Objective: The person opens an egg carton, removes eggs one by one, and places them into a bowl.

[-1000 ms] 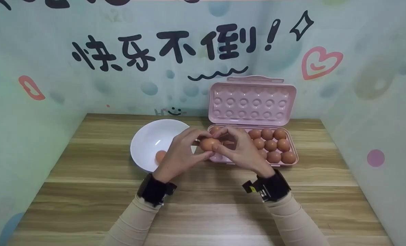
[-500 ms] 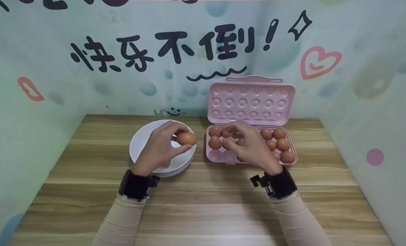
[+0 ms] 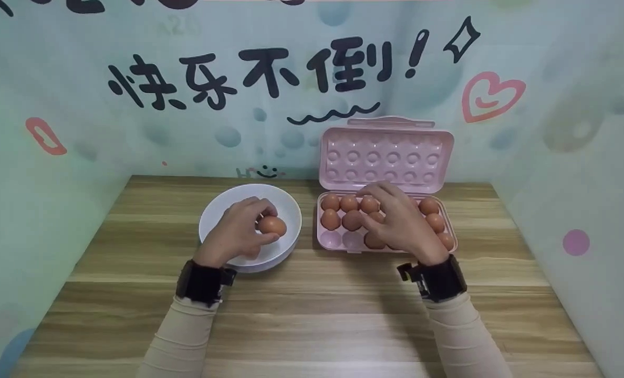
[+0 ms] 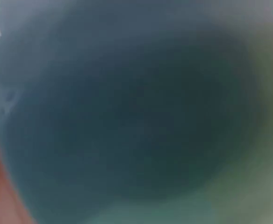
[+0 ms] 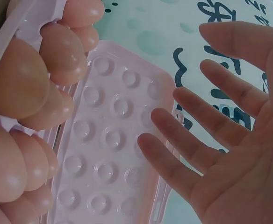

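In the head view the left hand (image 3: 238,231) is over the white bowl (image 3: 286,252), its fingers and thumb around a brown egg (image 3: 273,227). Part of another egg (image 3: 250,253) shows below that hand, inside the bowl. Above the pink egg box (image 3: 330,240) hovers the right hand (image 3: 400,223), fingers spread and holding nothing; it hides several of the brown eggs (image 3: 330,219) there. The right wrist view shows this hand (image 5: 234,140) with extended fingers, beside the lid (image 5: 113,140) and eggs (image 5: 61,51). The left wrist view is dark and blurred.
The raised pink lid (image 3: 388,160) leans back near the printed wall covering (image 3: 186,142). Bowl and box stand side by side on the wooden table (image 3: 312,315), with bare wood between them and in front.
The left hand has carried the egg from between both hands, leftward to over the bowl. The right hand has let go of that egg and moved right over the box.
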`<state>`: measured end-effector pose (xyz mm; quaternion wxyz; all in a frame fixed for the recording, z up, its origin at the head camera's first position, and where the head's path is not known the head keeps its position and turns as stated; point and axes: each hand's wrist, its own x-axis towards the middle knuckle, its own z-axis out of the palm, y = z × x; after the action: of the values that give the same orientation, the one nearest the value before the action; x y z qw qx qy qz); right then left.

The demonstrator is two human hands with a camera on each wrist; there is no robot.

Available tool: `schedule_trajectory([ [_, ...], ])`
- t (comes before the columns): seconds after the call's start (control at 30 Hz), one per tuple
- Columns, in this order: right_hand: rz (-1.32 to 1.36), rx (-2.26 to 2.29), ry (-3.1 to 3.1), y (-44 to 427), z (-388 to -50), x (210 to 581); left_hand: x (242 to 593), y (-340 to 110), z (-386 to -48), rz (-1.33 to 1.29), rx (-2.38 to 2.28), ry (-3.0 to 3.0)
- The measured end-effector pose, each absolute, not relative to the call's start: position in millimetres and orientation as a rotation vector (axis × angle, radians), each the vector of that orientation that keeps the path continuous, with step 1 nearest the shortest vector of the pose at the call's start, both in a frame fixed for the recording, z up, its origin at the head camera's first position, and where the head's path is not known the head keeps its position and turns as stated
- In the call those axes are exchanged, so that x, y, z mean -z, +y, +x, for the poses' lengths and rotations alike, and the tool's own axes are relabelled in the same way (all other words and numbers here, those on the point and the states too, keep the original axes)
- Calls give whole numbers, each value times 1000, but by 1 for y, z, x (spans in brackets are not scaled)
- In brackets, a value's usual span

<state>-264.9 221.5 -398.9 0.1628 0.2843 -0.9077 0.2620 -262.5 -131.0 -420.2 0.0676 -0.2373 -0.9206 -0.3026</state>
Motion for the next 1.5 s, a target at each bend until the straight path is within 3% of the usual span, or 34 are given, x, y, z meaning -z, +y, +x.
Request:
schedule_trajectory([
  [0.43,857,-769,-2601,225,-267,401,426,-144,-258,-715,756,-2907],
  [0.77,846,-699,-2601,223,-268,405,426,-150,-261,-917,569,-2874],
  [1.5,882,-728,-2620,226,-267,401,426,-155,-273,-886,459,-3035],
])
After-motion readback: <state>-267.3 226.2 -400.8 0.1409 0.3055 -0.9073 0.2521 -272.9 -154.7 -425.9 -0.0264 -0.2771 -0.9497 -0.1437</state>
